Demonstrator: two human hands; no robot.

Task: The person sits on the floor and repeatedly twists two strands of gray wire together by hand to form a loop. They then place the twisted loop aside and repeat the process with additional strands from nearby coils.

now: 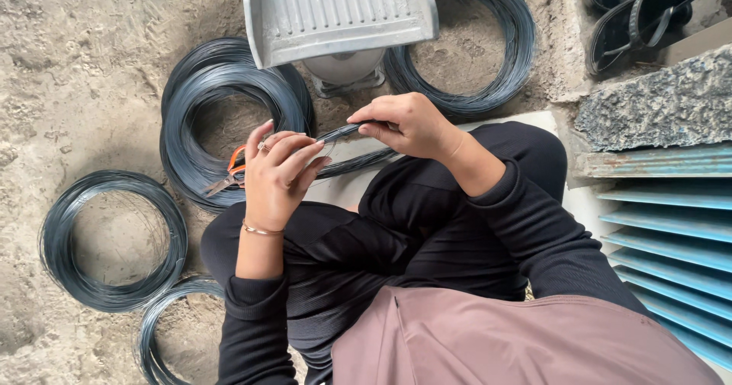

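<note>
We see no packages, labels, signs or screens anywhere in this view.
</note>
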